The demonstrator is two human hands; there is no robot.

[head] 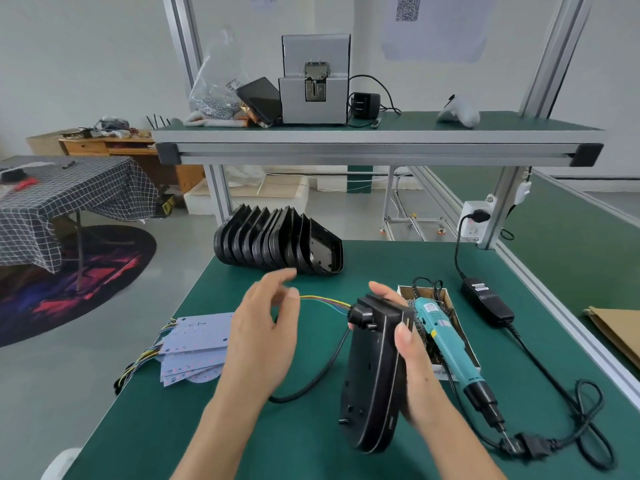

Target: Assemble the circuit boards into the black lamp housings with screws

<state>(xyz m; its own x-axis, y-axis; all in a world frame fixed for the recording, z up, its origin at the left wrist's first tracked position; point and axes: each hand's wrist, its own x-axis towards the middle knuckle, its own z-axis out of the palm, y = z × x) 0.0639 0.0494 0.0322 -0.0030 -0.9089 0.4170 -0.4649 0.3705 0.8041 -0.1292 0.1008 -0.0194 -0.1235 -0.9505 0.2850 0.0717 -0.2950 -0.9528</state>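
Note:
My right hand [412,355] grips a black lamp housing [372,375], held on edge above the green table with its back toward me. Coloured wires [325,301] come out of the housing's top end and run left to my left hand [263,334], whose fingertips pinch their end. A fanned stack of white circuit boards [197,344] with coloured leads lies at the table's left edge. A row of nested black housings [277,242] lies at the table's far edge. A teal electric screwdriver [446,337] rests across a small box of screws [452,313], just right of my right hand.
The green table mat [294,427] carries the screwdriver's black cable [311,382] and a power adapter [486,301] with looped cord at right. An upper shelf [377,142] holds a grey screw feeder [313,81]. A checkered table [65,195] stands far left.

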